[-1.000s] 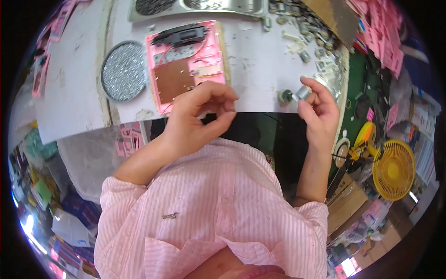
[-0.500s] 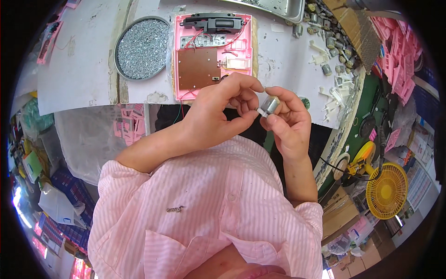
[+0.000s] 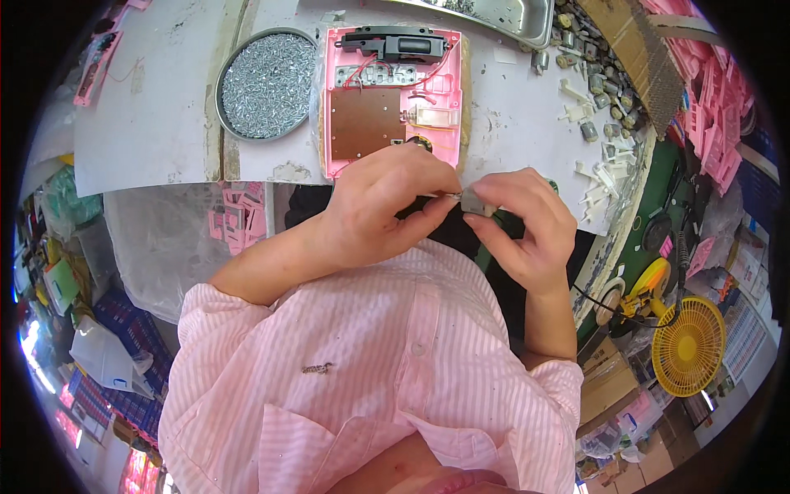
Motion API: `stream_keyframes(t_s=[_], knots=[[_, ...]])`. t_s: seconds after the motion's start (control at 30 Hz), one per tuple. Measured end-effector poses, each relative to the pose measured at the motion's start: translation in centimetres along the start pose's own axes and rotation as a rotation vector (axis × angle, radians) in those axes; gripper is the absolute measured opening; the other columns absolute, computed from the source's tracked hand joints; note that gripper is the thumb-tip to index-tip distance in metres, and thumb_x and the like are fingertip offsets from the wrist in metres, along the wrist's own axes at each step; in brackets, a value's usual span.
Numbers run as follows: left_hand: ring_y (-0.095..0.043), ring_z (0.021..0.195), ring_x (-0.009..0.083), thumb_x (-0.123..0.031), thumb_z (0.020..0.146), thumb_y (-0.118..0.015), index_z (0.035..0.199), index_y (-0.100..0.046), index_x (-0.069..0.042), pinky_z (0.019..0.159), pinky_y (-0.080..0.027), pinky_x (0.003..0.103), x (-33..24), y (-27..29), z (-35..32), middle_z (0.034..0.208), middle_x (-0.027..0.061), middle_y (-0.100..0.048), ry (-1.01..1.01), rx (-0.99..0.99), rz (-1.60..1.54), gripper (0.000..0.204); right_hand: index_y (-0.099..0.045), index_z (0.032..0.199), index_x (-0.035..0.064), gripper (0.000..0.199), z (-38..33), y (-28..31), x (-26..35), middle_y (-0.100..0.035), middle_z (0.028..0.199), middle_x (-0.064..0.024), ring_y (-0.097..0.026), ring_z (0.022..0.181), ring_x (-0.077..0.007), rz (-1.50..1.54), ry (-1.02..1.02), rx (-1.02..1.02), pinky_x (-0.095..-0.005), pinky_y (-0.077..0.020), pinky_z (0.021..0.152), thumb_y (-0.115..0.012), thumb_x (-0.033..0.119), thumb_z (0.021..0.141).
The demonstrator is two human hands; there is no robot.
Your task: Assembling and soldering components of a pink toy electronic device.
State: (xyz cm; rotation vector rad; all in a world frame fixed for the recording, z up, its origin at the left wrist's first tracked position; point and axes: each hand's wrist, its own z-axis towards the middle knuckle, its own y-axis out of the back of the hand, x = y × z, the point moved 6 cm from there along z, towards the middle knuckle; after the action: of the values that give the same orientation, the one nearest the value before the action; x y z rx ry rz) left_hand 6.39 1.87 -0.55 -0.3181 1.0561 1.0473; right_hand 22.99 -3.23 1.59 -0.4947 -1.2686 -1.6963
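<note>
In front of my chest, my right hand point(image 3: 531, 226) grips a small silver electric motor point(image 3: 475, 202) between thumb and fingers. Thumb and index finger of my left hand point(image 3: 378, 202) are pinched at the motor's left end, on a small light-coloured piece mostly hidden by the fingertips. Just beyond my left hand lies an open pink plastic case point(image 3: 451, 146). Inside it are a brown board point(image 3: 366, 119), a black module point(image 3: 403, 45), a metal strip, thin red wires and a white holder point(image 3: 434, 117).
A round metal dish point(image 3: 267, 86) of screws stands left of the case. Loose motors point(image 3: 588, 132) and white plastic parts point(image 3: 605, 177) lie at the table's right. A metal tray point(image 3: 527, 25) sits at the back. Right of the table stands a yellow fan point(image 3: 689, 346).
My right hand has turned the motor and now covers it more from above, its fingers bent over it. My left hand stays pinched at its end. The whole view has shifted slightly.
</note>
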Motion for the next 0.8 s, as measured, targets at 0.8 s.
stream_keyframes(t_s=[0.8], knots=[[-0.070,0.083,0.0261,0.011,0.074,-0.072,0.092,-0.067,0.000,0.073,-0.056,0.035,-0.4,0.7,0.0,0.089,0.0122,-0.070,0.059,0.022,-0.025,0.022,-0.066,0.103,0.0058,0.037,-0.7,-1.1,1.1,-0.072,0.100,-0.0130,-0.071,0.078,-0.0252,-0.072,0.034,-0.077,-0.0307,-0.0565,0.064,-0.081,-0.005,0.071]])
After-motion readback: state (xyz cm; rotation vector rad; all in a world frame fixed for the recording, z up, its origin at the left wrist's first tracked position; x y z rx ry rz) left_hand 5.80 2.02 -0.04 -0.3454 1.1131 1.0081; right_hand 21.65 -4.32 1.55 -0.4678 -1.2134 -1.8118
